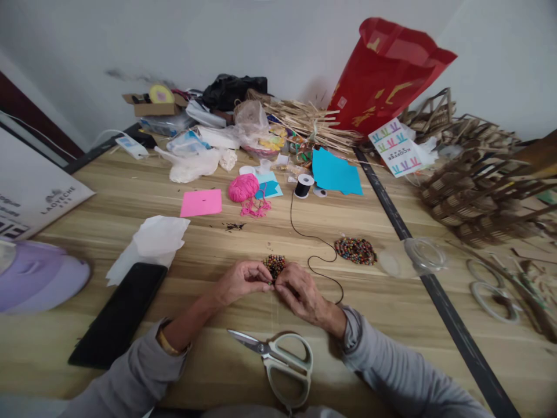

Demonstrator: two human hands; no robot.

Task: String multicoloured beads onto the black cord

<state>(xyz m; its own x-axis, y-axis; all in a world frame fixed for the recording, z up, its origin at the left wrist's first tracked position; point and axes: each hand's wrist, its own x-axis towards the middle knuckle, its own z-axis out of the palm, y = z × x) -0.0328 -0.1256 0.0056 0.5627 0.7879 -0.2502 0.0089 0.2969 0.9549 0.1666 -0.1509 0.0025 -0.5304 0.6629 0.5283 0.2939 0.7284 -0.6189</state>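
My left hand (244,282) and my right hand (303,294) meet at the table's middle, fingers pinched at the near edge of a small pile of multicoloured beads (274,265). Whatever lies between the fingertips is too small to make out. Scissors (282,363) with white handles lie just below my hands. Right of the hands, a dark cord (319,258) curves down from a black spool (303,186). A coiled beaded strand (355,251) rests further right.
Pink yarn (243,187), a pink card (201,202) and blue paper (336,172) lie further back. A black phone-like slab (119,313) and white paper (150,244) are at left. Woven baskets (470,191) stand at right, a red bag (383,75) behind.
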